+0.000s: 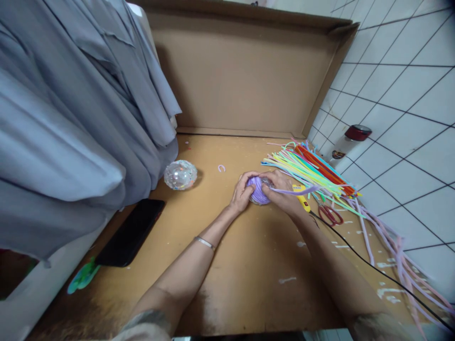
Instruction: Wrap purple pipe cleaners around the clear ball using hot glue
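Note:
Near the middle of the wooden table, a small round object is partly covered with rows of purple pipe cleaner, with clear material showing at its edge. My left hand wraps round its left side, thumb on the purple rows. On the other side my right hand grips it, fingers bent over the top. A loose purple strip runs rightward from under my right thumb. A clear faceted ball rests on the table to the left, touched by neither hand.
Colourful pipe cleaners, red-handled scissors and a yellow tool with a black cord lie right. A jar stands by the tiled wall. Left are a black phone and grey cloth; cardboard stands behind.

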`<move>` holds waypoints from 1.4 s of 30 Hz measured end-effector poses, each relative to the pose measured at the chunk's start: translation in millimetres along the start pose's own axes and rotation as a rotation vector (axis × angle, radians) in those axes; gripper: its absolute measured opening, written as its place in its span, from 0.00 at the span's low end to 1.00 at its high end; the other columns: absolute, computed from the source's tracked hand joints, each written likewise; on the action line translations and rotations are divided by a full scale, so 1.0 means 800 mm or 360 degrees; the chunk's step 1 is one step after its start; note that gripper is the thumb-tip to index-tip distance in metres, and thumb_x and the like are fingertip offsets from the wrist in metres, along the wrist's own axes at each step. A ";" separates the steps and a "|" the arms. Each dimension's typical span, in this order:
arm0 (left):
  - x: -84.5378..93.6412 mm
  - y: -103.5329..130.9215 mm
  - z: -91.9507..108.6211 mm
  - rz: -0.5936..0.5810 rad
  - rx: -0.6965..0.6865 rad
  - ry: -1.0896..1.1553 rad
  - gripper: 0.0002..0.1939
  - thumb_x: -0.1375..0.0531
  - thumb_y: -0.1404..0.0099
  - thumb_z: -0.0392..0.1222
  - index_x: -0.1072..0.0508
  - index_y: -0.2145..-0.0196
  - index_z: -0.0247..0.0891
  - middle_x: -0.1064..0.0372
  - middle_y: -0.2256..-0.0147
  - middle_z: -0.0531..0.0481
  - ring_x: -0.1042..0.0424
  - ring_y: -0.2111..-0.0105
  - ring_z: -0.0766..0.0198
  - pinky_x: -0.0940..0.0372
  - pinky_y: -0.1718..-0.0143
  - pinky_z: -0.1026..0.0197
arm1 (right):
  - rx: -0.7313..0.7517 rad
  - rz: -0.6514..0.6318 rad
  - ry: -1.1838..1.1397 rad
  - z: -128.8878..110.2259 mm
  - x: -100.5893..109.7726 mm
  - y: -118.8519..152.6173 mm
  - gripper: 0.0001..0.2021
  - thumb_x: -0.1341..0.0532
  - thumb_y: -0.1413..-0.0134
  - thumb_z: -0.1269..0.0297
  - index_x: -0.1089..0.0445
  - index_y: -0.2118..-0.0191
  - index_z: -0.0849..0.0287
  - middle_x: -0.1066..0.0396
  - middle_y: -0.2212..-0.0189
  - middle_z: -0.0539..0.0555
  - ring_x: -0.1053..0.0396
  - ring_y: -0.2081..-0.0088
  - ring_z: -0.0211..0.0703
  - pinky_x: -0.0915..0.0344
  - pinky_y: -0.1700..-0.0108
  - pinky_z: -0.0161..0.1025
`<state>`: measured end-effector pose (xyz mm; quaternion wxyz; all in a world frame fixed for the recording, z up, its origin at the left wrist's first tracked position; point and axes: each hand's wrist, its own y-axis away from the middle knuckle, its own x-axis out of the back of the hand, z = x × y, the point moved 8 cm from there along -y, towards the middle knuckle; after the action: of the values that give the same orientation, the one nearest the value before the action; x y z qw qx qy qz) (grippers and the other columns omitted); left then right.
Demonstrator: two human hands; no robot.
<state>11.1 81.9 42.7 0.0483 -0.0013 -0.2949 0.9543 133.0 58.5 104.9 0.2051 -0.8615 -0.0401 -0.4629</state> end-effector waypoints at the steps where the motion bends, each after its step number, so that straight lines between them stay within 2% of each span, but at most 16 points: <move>1: 0.000 0.000 0.000 0.0005 0.0009 0.0000 0.18 0.46 0.38 0.45 0.33 0.51 0.39 0.32 0.51 0.43 0.34 0.48 0.53 0.40 0.43 0.50 | -0.0005 0.0001 -0.0003 0.000 0.000 0.000 0.17 0.47 0.46 0.60 0.29 0.52 0.53 0.31 0.60 0.57 0.35 0.55 0.52 0.42 0.52 0.50; 6: -0.001 0.000 0.001 0.0019 -0.0006 0.0022 0.17 0.46 0.38 0.44 0.33 0.52 0.38 0.32 0.51 0.43 0.34 0.48 0.54 0.40 0.42 0.49 | -0.0035 0.0011 -0.0018 -0.001 0.001 0.001 0.17 0.48 0.46 0.60 0.31 0.53 0.54 0.31 0.57 0.58 0.35 0.54 0.53 0.42 0.52 0.50; 19: -0.004 -0.002 0.010 -0.0021 -0.0128 -0.0112 0.13 0.48 0.35 0.46 0.27 0.60 0.40 0.29 0.51 0.44 0.33 0.48 0.54 0.42 0.42 0.48 | -0.0062 0.0006 -0.0036 -0.001 0.003 -0.001 0.17 0.48 0.48 0.60 0.33 0.53 0.53 0.31 0.57 0.58 0.35 0.54 0.55 0.42 0.52 0.52; 28: -0.004 -0.003 0.009 -0.0040 -0.0082 -0.0125 0.12 0.48 0.36 0.45 0.27 0.63 0.40 0.30 0.51 0.44 0.33 0.47 0.54 0.42 0.42 0.48 | -0.0023 0.0016 -0.0018 -0.001 0.003 -0.001 0.17 0.48 0.48 0.59 0.34 0.53 0.54 0.31 0.57 0.58 0.35 0.54 0.53 0.40 0.52 0.51; 36: -0.004 -0.001 0.002 0.0004 -0.0027 0.0057 0.11 0.46 0.37 0.47 0.33 0.59 0.40 0.31 0.50 0.43 0.33 0.47 0.55 0.41 0.43 0.50 | -0.0049 0.0023 -0.0015 0.000 0.002 -0.001 0.17 0.48 0.48 0.60 0.34 0.53 0.54 0.31 0.56 0.58 0.35 0.54 0.54 0.42 0.51 0.52; 42: -0.005 -0.002 0.006 -0.0037 -0.0058 -0.0019 0.14 0.48 0.35 0.49 0.30 0.58 0.40 0.31 0.50 0.43 0.34 0.46 0.53 0.42 0.42 0.48 | -0.0063 0.0009 -0.0036 -0.001 0.003 -0.002 0.17 0.48 0.48 0.61 0.34 0.52 0.53 0.30 0.55 0.57 0.35 0.53 0.54 0.42 0.51 0.53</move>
<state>14.8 79.9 47.4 0.0575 0.0071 -0.3125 0.9482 133.6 59.1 107.7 0.1888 -0.8706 -0.0308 -0.4533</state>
